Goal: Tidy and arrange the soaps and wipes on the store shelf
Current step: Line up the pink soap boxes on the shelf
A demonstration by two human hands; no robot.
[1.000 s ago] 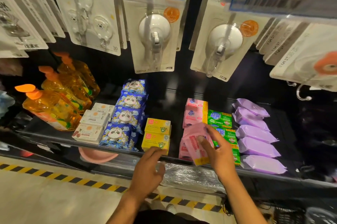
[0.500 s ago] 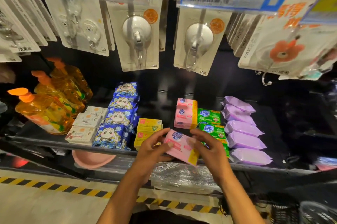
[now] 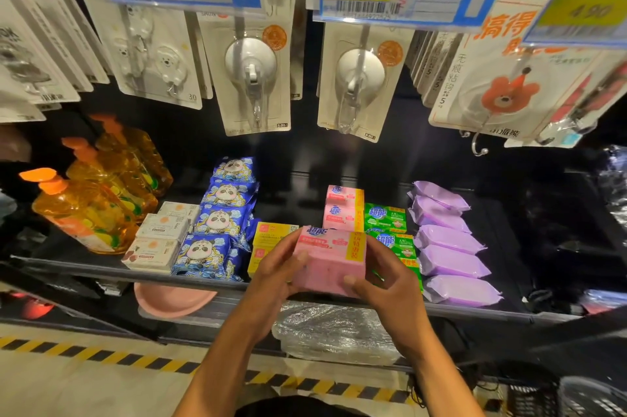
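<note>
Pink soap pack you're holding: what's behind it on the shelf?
Two more pink soap packs sit behind the held pink soap pack, beside green soap boxes. The spot under it is hidden by the pack, left hand and right hand.

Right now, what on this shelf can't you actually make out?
Head view only:
- Yellow soap boxes: front faces mostly hidden behind the left grip.
- Front green soap pack: lower part covered by the right grip and the pink soap pack.
- Far-right price tag: blurred, cut by the edge.
- Pink dish: rear half hidden under the shelf lip.
</note>
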